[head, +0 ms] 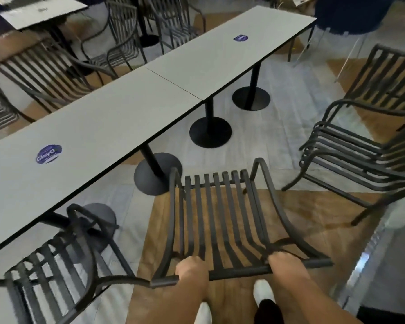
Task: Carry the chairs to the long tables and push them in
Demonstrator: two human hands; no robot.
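Note:
I hold a dark metal slatted chair (220,213) straight in front of me. My left hand (192,267) grips the left end of its top back rail, and my right hand (284,261) grips the same rail to the right. The chair's seat points at the long grey table (108,127), which runs diagonally from lower left to upper right. A gap of floor lies between the chair's front and the table edge. Another slatted chair (56,265) stands at lower left, partly under the table.
A stack of the same chairs (365,146) stands at the right. Round black table bases (209,132) stand under the table's near side. More chairs (45,73) line the table's far side. A second grey table (42,10) is at top left.

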